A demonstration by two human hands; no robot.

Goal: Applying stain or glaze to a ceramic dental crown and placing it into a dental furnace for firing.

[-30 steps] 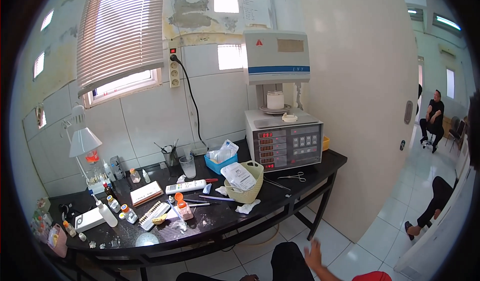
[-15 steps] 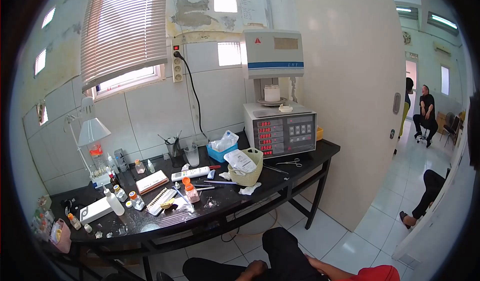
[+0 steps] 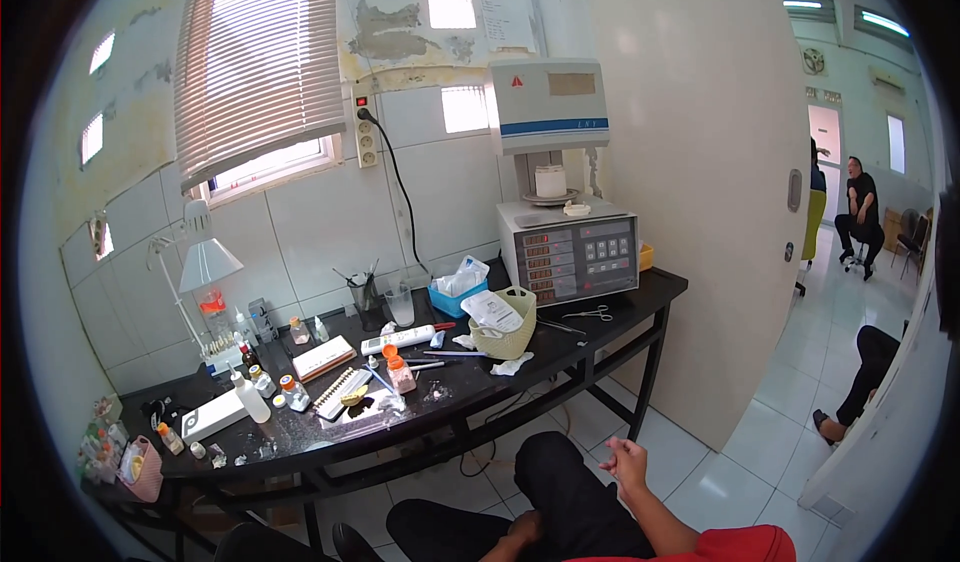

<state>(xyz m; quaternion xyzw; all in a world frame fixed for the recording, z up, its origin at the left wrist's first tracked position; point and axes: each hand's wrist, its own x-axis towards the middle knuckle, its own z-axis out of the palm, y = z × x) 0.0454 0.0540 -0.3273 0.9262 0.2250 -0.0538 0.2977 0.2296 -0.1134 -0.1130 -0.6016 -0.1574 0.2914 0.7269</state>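
Note:
Dark trousers (image 3: 590, 507) cover my lap at the lower edge. My left hand (image 3: 526, 527) rests low against the inner thigh, its fingers mostly hidden. Above the right thigh is my right hand (image 3: 627, 464), raised with fingers curled together; whether anything small is between them I cannot make out. Both hands are apart from the black table (image 3: 430, 432) in front of me. Nearest on it are a pink bottle with an orange cap (image 3: 400, 374), a pale green basket (image 3: 507, 332) with white packets in it, and scissor-like forceps (image 3: 590, 313).
A grey furnace-like machine (image 3: 572, 252) with a control panel stands at the table's right end. Small bottles, brushes, a notebook (image 3: 325, 357) and a lamp (image 3: 210, 265) crowd the left. Past the sliding door (image 3: 690, 212), a person (image 3: 858, 212) sits on a stool; another person's leg (image 3: 860, 377) shows nearer.
My right hand has lifted off the thigh and now shows above it, fingers curled. My left hand stays low on my lap. The view has shifted slightly.

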